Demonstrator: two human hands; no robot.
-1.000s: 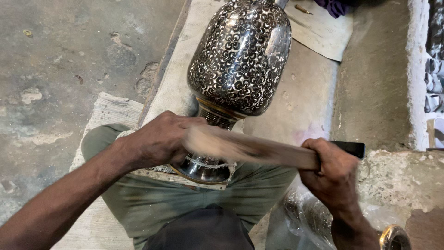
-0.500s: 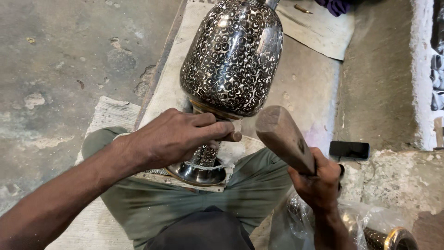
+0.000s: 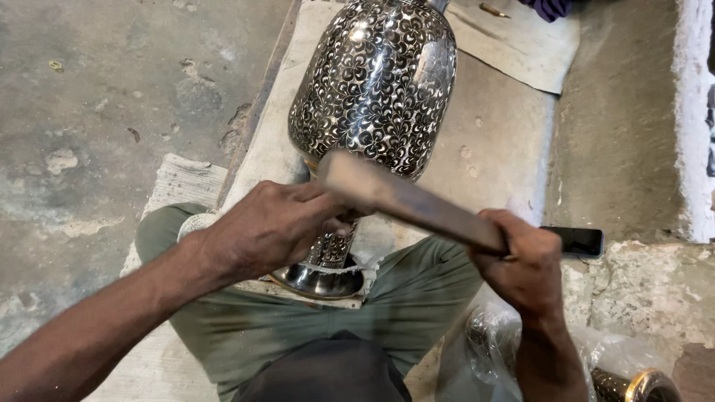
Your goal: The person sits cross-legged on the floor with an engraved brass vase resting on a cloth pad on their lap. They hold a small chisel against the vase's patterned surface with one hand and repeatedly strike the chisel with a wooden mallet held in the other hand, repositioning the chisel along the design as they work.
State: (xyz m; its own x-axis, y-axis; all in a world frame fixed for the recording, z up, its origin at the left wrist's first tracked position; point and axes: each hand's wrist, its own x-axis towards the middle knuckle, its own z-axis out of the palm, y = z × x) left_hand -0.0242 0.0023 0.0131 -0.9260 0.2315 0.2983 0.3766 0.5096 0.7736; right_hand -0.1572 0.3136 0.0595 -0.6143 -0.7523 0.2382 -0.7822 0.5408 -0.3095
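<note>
Head view: vase [image 3: 376, 89] beyond left hand [image 3: 272, 227]

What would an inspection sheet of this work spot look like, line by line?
Surface: bare concrete floor with a pale mat laid on it.
Job's things: large engraved metal vase lying tilted, foot toward the person; wooden mallet, blurred, at the vase's neck.
Clutter: dark phone on the ledge; brass piece in clear plastic wrap at lower right; small metal bit on the mat.
Hands: left hand grips the vase's neck; right hand grips the mallet handle.
Cables: nothing seen.
Surroundings: whitewashed wall edge at right.
</note>
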